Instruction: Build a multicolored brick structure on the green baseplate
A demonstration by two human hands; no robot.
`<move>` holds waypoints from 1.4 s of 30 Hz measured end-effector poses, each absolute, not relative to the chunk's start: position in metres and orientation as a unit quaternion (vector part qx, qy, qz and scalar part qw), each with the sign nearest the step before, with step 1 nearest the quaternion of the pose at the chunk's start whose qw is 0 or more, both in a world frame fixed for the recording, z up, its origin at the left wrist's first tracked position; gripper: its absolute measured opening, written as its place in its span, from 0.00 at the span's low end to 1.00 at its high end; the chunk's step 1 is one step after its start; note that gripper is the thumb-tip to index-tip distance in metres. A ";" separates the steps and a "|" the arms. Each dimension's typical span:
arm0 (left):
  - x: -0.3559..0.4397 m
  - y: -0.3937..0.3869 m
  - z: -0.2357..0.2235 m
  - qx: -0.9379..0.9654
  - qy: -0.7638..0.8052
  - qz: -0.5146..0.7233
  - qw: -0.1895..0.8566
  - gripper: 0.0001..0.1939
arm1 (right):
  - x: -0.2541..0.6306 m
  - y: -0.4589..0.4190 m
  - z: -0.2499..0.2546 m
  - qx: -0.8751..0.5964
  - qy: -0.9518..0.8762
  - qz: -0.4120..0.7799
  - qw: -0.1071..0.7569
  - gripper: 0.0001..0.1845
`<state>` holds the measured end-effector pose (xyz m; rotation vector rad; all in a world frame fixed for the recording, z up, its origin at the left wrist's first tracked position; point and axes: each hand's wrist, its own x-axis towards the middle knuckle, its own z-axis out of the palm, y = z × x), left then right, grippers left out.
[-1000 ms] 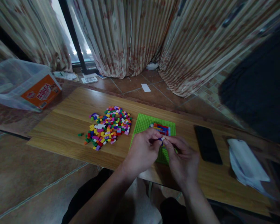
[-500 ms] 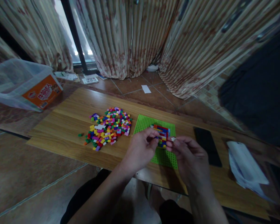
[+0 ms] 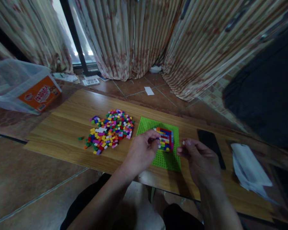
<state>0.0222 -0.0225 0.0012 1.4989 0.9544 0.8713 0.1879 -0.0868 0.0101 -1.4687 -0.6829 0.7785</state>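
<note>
A multicoloured block of toy bricks point(image 3: 167, 135) stands on the green baseplate point(image 3: 166, 163). My left hand point(image 3: 142, 148) is closed in a pinch at the left side of that block. Between its thumb and forefinger shows a small dark purple-blue brick point(image 3: 156, 139), mostly hidden by the fingers. To the right of the baseplate, my right hand point(image 3: 203, 159) is raised and pinches a small white brick point(image 3: 184, 141) between thumb and fingertips. It is apart from the built block. A wide pile of loose bricks point(image 3: 115, 127) in many colours lies to the left on the wooden table.
A black phone-like slab point(image 3: 212, 147) lies on the wooden table point(image 3: 62, 127) beyond my right hand. Right of it rests a white plastic packet point(image 3: 251, 164). A clear plastic bin point(image 3: 16, 86) with an orange label stands at far left. Curtains point(image 3: 115, 38) hang behind.
My right hand has moved right, away from the built block, with the white brick still in its fingertips. More of the block shows now. My left hand has barely shifted.
</note>
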 end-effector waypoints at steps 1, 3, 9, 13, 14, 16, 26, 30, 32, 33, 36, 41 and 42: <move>0.022 -0.022 0.000 0.635 0.402 0.370 0.546 0.08 | 0.189 -0.087 0.010 -0.655 -0.311 0.329 0.605 0.14; 0.021 -0.022 -0.001 0.639 0.404 0.372 0.538 0.08 | 0.192 -0.088 0.009 -0.680 -0.341 0.310 0.570 0.16; 0.019 -0.021 -0.001 0.646 0.408 0.376 0.523 0.08 | 0.197 -0.091 0.008 -0.704 -0.369 0.304 0.525 0.14; 0.019 -0.020 0.000 0.642 0.414 0.377 0.524 0.08 | 0.201 -0.094 0.005 -0.706 -0.372 0.339 0.499 0.15; 0.020 -0.020 0.000 0.640 0.416 0.377 0.524 0.08 | 0.202 -0.094 0.004 -0.706 -0.375 0.348 0.490 0.16; 0.020 -0.020 0.001 0.640 0.416 0.377 0.525 0.08 | 0.204 -0.096 0.003 -0.708 -0.388 0.356 0.470 0.16; 0.018 -0.020 0.000 0.652 0.414 0.366 0.519 0.08 | 0.200 -0.099 0.004 -0.741 -0.485 0.283 0.368 0.13; 0.018 -0.020 0.000 0.659 0.419 0.358 0.512 0.08 | 0.197 -0.098 0.002 -0.755 -0.507 0.258 0.325 0.13; 0.018 -0.020 0.001 0.655 0.422 0.360 0.514 0.08 | 0.196 -0.097 0.001 -0.762 -0.512 0.246 0.310 0.13; 0.018 -0.020 0.001 0.653 0.422 0.361 0.515 0.08 | 0.196 -0.096 0.000 -0.764 -0.514 0.241 0.307 0.13; 0.018 -0.019 0.001 0.651 0.421 0.364 0.516 0.08 | 0.196 -0.095 -0.002 -0.760 -0.523 0.229 0.311 0.13; 0.017 -0.019 0.001 0.652 0.419 0.365 0.516 0.08 | 0.195 -0.092 -0.005 -0.762 -0.504 0.233 0.333 0.12; 0.017 -0.019 0.002 0.653 0.420 0.364 0.515 0.09 | 0.195 -0.092 -0.006 -0.763 -0.496 0.238 0.339 0.12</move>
